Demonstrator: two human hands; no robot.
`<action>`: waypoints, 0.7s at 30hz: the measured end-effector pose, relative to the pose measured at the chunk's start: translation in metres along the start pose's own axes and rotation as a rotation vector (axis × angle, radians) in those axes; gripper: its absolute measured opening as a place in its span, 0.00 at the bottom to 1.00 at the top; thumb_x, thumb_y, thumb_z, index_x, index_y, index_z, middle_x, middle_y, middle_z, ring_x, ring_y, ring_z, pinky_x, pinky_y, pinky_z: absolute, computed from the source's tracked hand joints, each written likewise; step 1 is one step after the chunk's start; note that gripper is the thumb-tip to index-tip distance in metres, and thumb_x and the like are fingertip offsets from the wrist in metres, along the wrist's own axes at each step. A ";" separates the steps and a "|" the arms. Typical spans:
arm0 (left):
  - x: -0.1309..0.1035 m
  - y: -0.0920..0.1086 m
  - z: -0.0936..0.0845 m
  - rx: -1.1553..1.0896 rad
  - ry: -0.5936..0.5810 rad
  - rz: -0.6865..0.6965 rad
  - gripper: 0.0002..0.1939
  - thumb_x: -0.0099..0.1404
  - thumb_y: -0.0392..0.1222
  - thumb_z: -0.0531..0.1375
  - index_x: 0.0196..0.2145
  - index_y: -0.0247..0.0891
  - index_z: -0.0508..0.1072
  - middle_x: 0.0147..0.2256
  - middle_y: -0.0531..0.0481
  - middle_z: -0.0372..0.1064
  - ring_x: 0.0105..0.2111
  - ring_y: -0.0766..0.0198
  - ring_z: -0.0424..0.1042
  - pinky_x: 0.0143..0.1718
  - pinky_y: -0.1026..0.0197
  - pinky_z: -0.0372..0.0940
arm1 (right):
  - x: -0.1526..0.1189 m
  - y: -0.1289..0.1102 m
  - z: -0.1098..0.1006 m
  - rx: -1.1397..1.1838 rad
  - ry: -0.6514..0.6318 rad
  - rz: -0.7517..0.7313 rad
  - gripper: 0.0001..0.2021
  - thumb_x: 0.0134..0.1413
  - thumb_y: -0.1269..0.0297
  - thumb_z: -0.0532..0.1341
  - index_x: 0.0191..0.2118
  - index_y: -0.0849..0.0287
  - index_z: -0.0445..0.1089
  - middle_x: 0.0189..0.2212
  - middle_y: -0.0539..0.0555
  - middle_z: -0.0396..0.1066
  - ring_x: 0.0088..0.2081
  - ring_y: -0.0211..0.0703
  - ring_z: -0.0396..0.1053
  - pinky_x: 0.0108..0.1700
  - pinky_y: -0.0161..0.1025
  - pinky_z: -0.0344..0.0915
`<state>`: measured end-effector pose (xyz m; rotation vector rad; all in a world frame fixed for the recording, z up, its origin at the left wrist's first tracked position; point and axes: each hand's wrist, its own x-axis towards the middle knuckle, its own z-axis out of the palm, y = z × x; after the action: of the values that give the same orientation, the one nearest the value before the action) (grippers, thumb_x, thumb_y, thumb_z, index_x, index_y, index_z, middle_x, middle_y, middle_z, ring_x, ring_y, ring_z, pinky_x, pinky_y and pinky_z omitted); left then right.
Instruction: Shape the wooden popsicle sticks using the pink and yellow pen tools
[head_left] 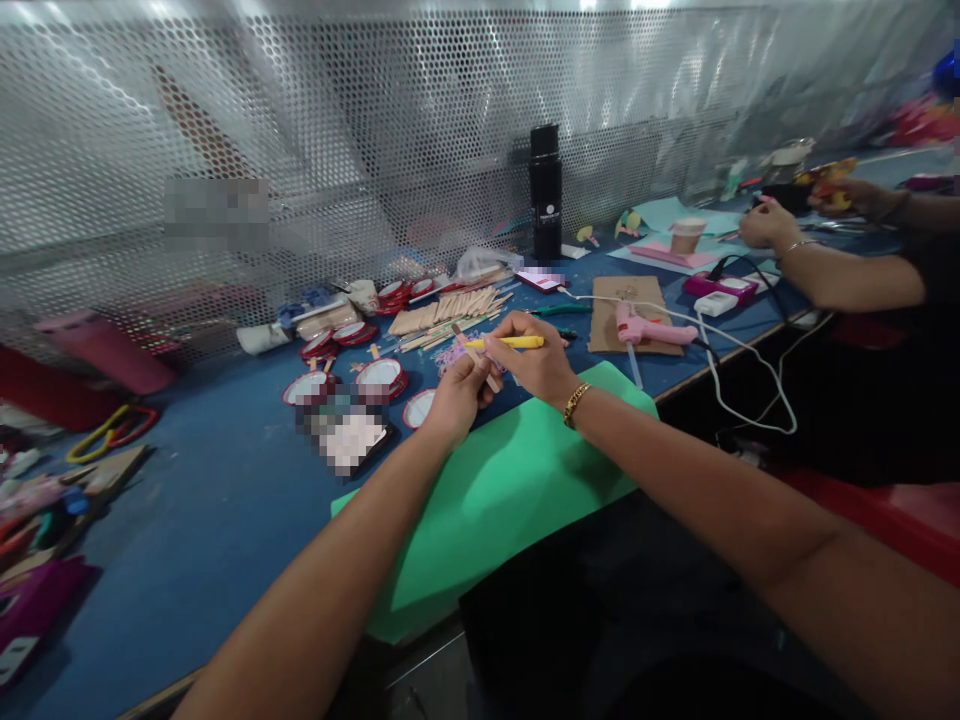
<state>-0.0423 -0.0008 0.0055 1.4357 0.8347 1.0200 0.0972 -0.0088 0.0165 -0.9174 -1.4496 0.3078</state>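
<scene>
A flat wooden stick (491,381) is pinched in my left hand (459,396), slanting up past the fingers. My right hand (534,358) grips a yellow pen (525,342), its front end at the stick. Both hands are close together over the back edge of a green sheet (487,490). Just behind them lie purple shreds (451,354) and a pile of wooden sticks (457,310). Round red-rimmed pieces (380,378) with pale faces sit left of my left hand.
A pink glue gun (654,330) rests on cardboard (606,310) at the right, with white cables beside it. A black bottle (546,195) stands at the back. A phone-like object (352,440) lies left. Another person's hands (772,225) work at far right.
</scene>
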 end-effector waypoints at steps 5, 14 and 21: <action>0.000 0.000 0.000 -0.003 -0.002 -0.003 0.14 0.63 0.51 0.61 0.27 0.38 0.68 0.20 0.57 0.63 0.16 0.72 0.57 0.16 0.68 0.48 | -0.001 0.001 0.000 0.015 0.025 0.007 0.09 0.53 0.65 0.62 0.24 0.56 0.65 0.21 0.47 0.67 0.26 0.38 0.64 0.31 0.37 0.62; 0.001 -0.001 -0.001 -0.003 0.004 -0.004 0.15 0.63 0.51 0.61 0.27 0.38 0.68 0.20 0.57 0.63 0.16 0.73 0.56 0.16 0.69 0.48 | 0.000 0.001 -0.001 0.012 0.013 0.024 0.09 0.52 0.65 0.62 0.24 0.56 0.65 0.21 0.47 0.67 0.26 0.38 0.64 0.32 0.37 0.63; 0.001 -0.001 -0.001 -0.006 0.001 -0.001 0.15 0.63 0.51 0.61 0.27 0.38 0.68 0.20 0.57 0.63 0.16 0.73 0.56 0.16 0.69 0.47 | -0.001 0.000 -0.001 0.011 -0.001 0.023 0.09 0.52 0.64 0.62 0.24 0.55 0.65 0.21 0.47 0.67 0.26 0.38 0.64 0.31 0.37 0.63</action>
<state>-0.0428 0.0001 0.0050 1.4293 0.8327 1.0215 0.0980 -0.0093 0.0158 -0.9263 -1.4379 0.3333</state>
